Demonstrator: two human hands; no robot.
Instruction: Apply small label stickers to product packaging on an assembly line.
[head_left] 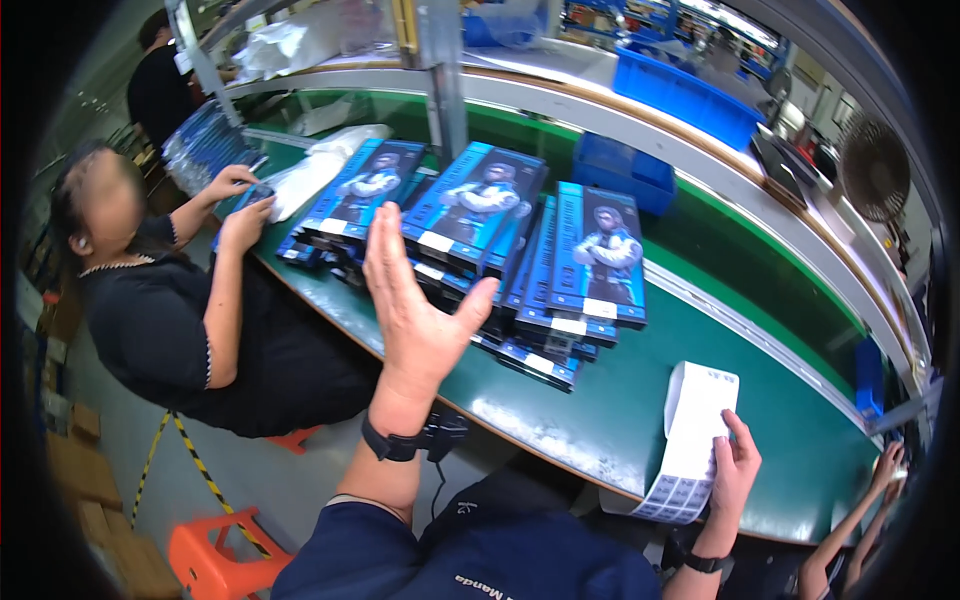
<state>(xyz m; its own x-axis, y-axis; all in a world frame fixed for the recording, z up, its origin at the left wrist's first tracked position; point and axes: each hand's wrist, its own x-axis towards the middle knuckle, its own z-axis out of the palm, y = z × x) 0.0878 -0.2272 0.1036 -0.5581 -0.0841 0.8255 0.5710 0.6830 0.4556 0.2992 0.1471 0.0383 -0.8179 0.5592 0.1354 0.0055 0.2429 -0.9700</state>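
"Fingers?"
"Left hand (pixel 425 330): released, spread, pointing away from the wearer. Right hand (pixel 736 468): grasping a label strip (pixel 693 430) by its right edge."
"Strip's lie?"
"Left of the right fingers; long axis running away from the wearer, near end overhanging the bench."
"Surface, room?"
"Green-topped workbench (pixel 800 455) under the right fingers; workshop floor (pixel 360 470) below the left."
"Counts?"
"Label strip, one. Topmost blue-black printed boxes (pixel 600 250), three, beyond and beside the left fingers, lower ones uncountable. Fan (pixel 875 168), one, far beyond the right fingers."
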